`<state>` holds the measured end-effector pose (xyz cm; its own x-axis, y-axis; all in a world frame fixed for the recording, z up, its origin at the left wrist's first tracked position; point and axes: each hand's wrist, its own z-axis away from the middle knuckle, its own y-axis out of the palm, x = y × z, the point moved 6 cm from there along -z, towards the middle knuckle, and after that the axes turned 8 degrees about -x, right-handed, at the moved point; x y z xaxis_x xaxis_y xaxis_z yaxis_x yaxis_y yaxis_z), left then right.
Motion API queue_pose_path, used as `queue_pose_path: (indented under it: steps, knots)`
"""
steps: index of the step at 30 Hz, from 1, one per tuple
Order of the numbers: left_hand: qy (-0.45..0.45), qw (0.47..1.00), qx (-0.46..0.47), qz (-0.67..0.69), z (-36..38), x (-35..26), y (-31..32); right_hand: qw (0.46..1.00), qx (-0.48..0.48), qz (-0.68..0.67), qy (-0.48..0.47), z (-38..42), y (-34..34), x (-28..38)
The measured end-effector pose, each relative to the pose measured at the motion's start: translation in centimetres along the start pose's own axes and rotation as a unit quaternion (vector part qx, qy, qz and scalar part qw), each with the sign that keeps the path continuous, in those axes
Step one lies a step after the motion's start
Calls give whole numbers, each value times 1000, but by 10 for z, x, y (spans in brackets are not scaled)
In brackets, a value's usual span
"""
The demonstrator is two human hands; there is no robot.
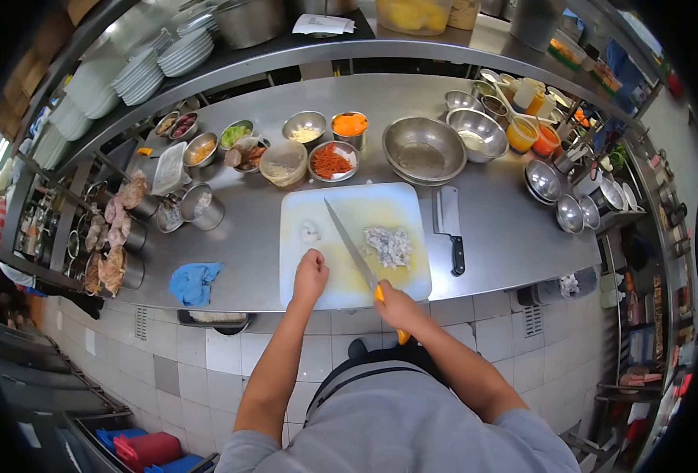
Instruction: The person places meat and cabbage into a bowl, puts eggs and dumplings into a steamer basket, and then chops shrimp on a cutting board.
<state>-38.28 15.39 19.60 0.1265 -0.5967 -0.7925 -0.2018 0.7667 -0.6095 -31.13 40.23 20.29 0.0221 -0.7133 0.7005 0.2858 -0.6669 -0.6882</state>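
My right hand point(399, 306) grips the yellow handle of a long knife point(353, 246). The blade points up and left across the white cutting board point(296, 206), between two lots of pale food. Right of the blade lies a heap of chopped greyish-white pieces point(390, 246), perhaps seafood. A smaller pale piece point(309, 231) sits on the left side of the board, just beyond my left hand point(311, 274). That hand is closed with curled fingers over the board's left half; whatever it may hold is hidden. Yellowish stains mark the board.
A cleaver point(448, 221) with a black handle lies right of the board. Behind stand a large steel bowl point(424, 148), shredded carrot point(332, 162) in a bowl, and several other food bowls. A blue cloth point(195, 282) lies left. A steel shelf point(302, 57) spans the back.
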Motion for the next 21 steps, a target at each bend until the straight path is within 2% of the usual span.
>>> queue_pose_path:
  steps: [1, 3, 4, 6, 7, 9, 10, 12, 15, 16, 18, 19, 21]
  knots:
    - [-1, 1000, -5, -4, -10, 15, -2, 1000, 3, -3, -6, 3, 4, 3]
    - [134, 983, -115, -52, -31, 21, -15, 996, 53, -28, 59, 12, 15, -1]
    - [133, 983, -118, -55, -41, 17, -22, 996, 56, -29, 56, 11, 22, -12]
    - [254, 955, -120, -96, -58, -8, -30, 1000, -18, 13, 3, 4, 17, -32]
    - [254, 955, -121, -96, -68, -9, -32, 1000, -18, 14, 2, 4, 11, -33]
    - [275, 944, -6, -182, -86, -10, -19, 999, -20, 13, 39, -1, -5, -39]
    - [277, 944, -7, -181, -96, -12, -19, 999, -22, 14, 39, -5, -10, -40]
    - [177, 957, 82, -217, -112, -1, -12, 997, -4, 1, 81, -8, -13, -46]
    - [130, 960, 73, -237, -97, -1, -1, 998, -20, 20, 52, -9, -14, -47]
    - [132, 960, 76, -236, -86, -1, 7, 998, -22, 19, 55, -7, -20, -41]
    - [208, 959, 107, -159, -48, -11, 30, 996, 10, 13, 92, -3, -27, -32]
    - [208, 959, 110, -157, -31, -18, 38, 995, 10, 14, 95, -5, -29, -32]
    - [273, 953, 119, -54, 6, -44, 50, 998, 3, 51, 48, -6, -35, -24]
